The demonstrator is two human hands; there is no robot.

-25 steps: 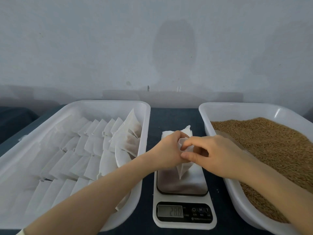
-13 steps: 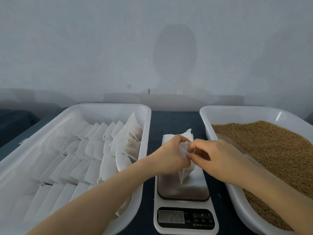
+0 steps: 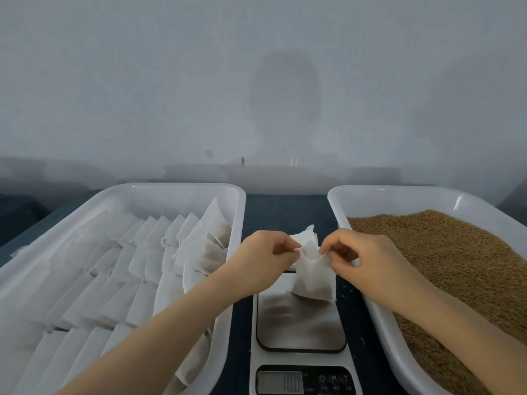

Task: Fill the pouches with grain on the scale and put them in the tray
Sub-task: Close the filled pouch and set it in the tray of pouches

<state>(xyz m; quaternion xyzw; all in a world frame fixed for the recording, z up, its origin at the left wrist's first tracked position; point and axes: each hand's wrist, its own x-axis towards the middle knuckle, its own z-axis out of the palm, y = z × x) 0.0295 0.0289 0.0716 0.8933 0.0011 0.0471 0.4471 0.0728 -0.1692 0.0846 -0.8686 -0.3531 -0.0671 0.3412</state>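
White paper pouch (image 3: 312, 280), grain-darkened below, is held at the steel-topped scale (image 3: 299, 326), its mouth in the pinching grip of left hand (image 3: 262, 259) and right hand (image 3: 368, 259), not yet in the left white plastic tray (image 3: 171, 187).

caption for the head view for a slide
Over the scale, the left hand and right hand pinch the mouth of a part-filled pouch, between the pouch tray and the grain tray.

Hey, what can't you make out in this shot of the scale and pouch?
Head view only.
The scale display: digits blurred, unreadable.
The pouch: grain level inside, veiled by its white fabric.
The pouch tray: near end cut off by the bottom edge.
The grain tray: right side cut off by the frame edge.
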